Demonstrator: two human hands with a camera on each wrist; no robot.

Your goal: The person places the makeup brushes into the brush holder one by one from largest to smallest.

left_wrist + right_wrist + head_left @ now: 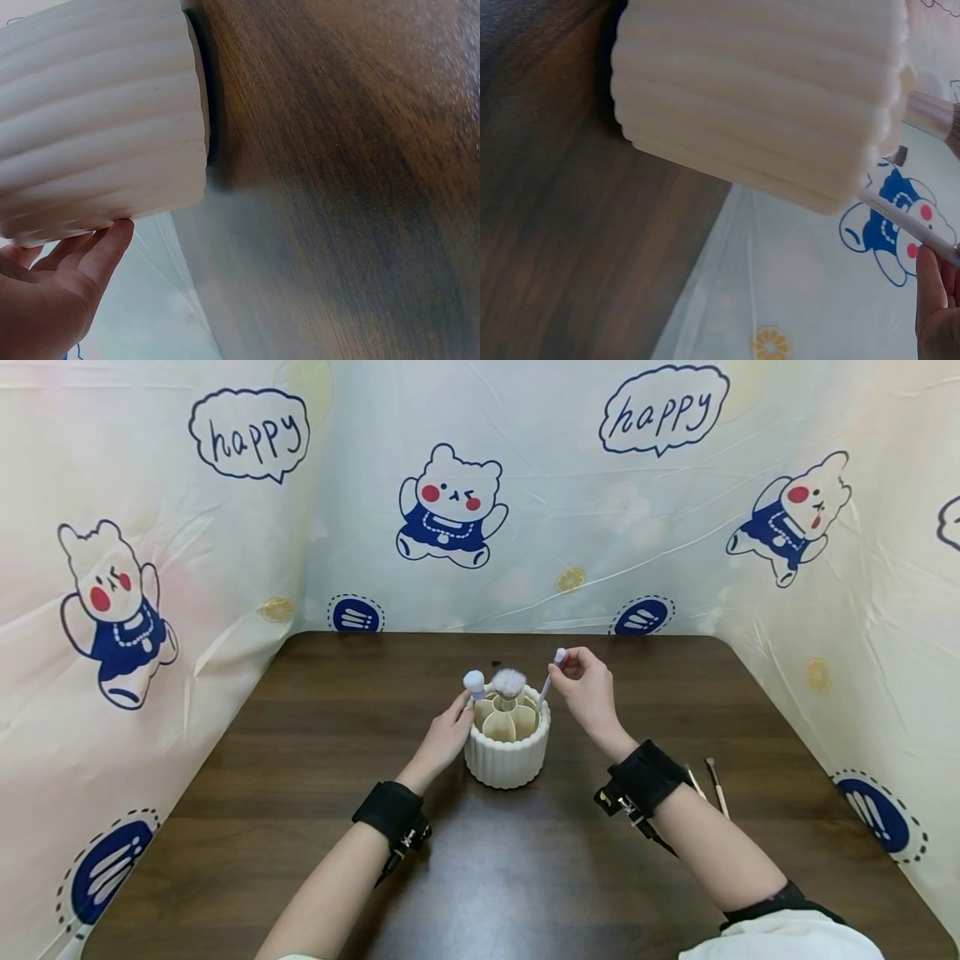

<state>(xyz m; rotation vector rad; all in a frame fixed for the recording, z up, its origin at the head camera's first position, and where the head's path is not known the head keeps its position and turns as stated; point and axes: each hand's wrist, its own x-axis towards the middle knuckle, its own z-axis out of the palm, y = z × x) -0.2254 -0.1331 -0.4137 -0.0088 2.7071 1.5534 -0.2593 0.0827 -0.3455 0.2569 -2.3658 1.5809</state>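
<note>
A cream fluted brush holder [507, 764] with petal-shaped compartments stands upright on the table. My left hand [447, 732] rests its fingers against the holder's left side; in the left wrist view the fingertips [116, 232] touch the ribbed wall. At the holder's right rim my right hand [588, 692] pinches a slim makeup brush [907, 220] near its upper end, its lower end inside the rim. A large fluffy makeup brush [509, 683] stands in the middle. Beside my left fingers a white round-headed brush [474, 682] sticks up, and a dark-tipped one [496, 667] shows behind.
Two slender brushes lie on the table by my right forearm; one brush [717, 787] shows plainly, the other is partly hidden by the wrist strap and arm. A printed curtain [540, 527] surrounds the brown wooden table [322, 718] at the back and sides.
</note>
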